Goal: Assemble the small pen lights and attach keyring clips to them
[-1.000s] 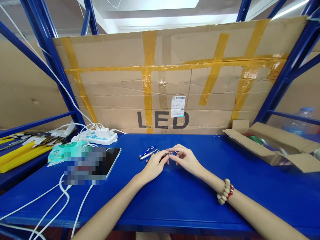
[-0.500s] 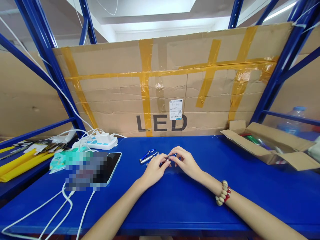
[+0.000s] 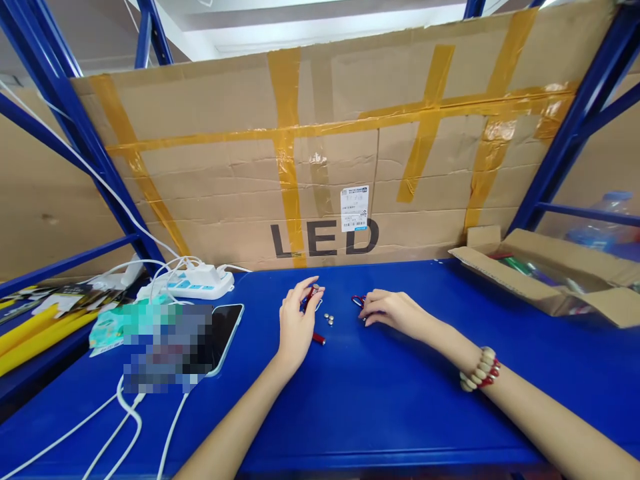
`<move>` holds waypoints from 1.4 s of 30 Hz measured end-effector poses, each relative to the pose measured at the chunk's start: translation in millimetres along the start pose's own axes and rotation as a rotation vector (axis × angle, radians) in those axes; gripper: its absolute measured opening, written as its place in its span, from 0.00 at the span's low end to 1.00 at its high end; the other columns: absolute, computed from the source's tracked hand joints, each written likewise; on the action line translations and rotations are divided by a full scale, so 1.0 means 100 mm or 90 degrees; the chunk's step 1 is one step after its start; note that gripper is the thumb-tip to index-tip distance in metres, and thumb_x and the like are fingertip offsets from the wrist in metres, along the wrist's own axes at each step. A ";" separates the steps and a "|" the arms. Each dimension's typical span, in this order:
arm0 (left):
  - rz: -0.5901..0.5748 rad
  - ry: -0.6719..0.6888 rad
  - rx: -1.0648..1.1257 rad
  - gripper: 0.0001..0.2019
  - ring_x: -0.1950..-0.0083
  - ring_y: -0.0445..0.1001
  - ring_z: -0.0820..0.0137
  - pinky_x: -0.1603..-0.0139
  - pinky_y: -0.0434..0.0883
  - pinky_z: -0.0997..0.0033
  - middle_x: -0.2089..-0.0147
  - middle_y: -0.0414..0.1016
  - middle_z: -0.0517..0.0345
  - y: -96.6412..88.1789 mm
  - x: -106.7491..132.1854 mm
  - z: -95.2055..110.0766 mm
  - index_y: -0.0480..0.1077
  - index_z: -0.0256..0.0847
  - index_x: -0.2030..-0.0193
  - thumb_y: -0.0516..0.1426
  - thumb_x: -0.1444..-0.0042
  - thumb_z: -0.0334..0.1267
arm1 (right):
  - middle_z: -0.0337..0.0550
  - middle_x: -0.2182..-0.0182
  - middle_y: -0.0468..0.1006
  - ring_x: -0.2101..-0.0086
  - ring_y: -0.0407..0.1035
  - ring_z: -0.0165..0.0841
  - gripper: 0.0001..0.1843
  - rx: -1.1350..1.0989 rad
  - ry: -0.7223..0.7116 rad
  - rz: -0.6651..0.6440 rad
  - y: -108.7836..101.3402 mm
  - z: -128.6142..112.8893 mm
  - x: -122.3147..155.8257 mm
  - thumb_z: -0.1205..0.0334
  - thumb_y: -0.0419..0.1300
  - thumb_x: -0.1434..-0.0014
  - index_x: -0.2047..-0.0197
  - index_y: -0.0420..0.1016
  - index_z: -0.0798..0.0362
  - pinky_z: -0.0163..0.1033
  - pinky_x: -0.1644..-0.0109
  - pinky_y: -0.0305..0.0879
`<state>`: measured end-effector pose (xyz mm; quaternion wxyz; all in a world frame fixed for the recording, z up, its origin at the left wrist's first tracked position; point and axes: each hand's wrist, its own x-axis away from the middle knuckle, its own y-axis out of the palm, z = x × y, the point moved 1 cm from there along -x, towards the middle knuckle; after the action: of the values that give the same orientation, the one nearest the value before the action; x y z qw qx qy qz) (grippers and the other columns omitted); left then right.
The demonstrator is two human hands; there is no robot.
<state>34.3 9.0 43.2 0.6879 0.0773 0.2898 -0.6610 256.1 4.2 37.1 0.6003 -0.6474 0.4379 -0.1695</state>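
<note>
My left hand (image 3: 295, 323) is closed, thumb and fingers pinching a small dark red piece (image 3: 313, 292) with a metallic end. Under that hand, a short red tube (image 3: 319, 339) lies partly covered on the blue tabletop. Blue and silver parts show only in slivers behind the fingers. Between my hands sit several small silver button cells (image 3: 330, 320). Farther right, my right hand (image 3: 393, 309) is closed with its fingertips down at the tabletop, at a small red piece with a thin loop (image 3: 358, 301). Its fingers cover much of that piece.
On the left lie a phone (image 3: 227, 337), white cables and a white power strip (image 3: 213, 285). Yellow items (image 3: 30, 340) rest beyond the rack post. An open cardboard box (image 3: 525, 283) with mixed contents stands right. A large cardboard sheet (image 3: 225, 180) walls the back.
My hands, together at a small piece before, have moved apart, left hand leftward and right hand rightward. Button cells and a red tube now show between them. The view has tilted down slightly.
</note>
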 end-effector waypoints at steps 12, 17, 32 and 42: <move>-0.097 0.016 -0.034 0.10 0.55 0.71 0.68 0.53 0.67 0.68 0.57 0.75 0.57 0.12 0.07 0.03 0.73 0.43 0.58 0.53 0.44 0.39 | 0.42 0.61 0.75 0.61 0.69 0.33 0.13 0.098 0.044 0.047 -0.13 0.04 0.02 0.55 0.56 0.42 0.54 0.75 0.43 0.32 0.66 0.62; -0.124 0.035 -0.053 0.10 0.58 0.70 0.70 0.56 0.66 0.71 0.59 0.73 0.56 0.20 0.12 -0.01 0.72 0.40 0.58 0.51 0.43 0.37 | 0.42 0.60 0.75 0.64 0.71 0.32 0.11 0.119 0.079 -0.003 -0.02 0.12 0.03 0.61 0.57 0.43 0.57 0.76 0.45 0.32 0.69 0.61; -0.246 0.148 -0.142 0.10 0.53 0.68 0.68 0.48 0.60 0.65 0.56 0.73 0.57 0.31 0.30 -0.04 0.67 0.42 0.59 0.46 0.38 0.37 | 0.42 0.70 0.76 0.74 0.68 0.29 0.08 -0.053 0.160 0.141 0.04 0.19 0.00 0.59 0.59 0.48 0.67 0.77 0.52 0.33 0.70 0.64; -0.266 0.122 -0.160 0.11 0.58 0.68 0.69 0.53 0.60 0.67 0.61 0.73 0.59 0.30 0.29 -0.02 0.66 0.42 0.58 0.43 0.37 0.38 | 0.43 0.68 0.77 0.77 0.69 0.28 0.13 -0.140 0.193 0.194 0.07 0.08 -0.02 0.54 0.57 0.46 0.66 0.77 0.52 0.35 0.71 0.67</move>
<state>60.9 -12.0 18.6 0.5102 -0.0079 0.4432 -0.7370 258.5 11.9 29.6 0.4725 -0.6023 0.6315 -0.1233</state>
